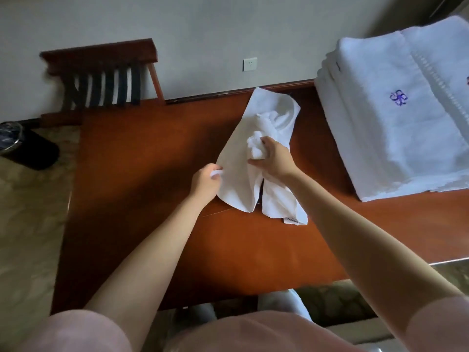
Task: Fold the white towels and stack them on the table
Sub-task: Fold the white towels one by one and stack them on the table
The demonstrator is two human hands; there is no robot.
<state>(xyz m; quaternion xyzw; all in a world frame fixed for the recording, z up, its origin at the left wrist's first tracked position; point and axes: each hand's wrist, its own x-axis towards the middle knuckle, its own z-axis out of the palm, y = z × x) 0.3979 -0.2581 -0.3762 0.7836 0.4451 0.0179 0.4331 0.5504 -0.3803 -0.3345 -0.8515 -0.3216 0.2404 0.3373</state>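
A small white towel (238, 158) lies rumpled on the wooden table (142, 189). The left hand (205, 183) pinches its left edge with curled fingers; the right hand (272, 158) grips a bunched fold near its middle. Folded towels (390, 118) are stacked at the table's right end.

The folded towel stack (396, 118) runs off the right edge; the label (291, 221) is unreadable

Pale pink short sleeves (83, 331)
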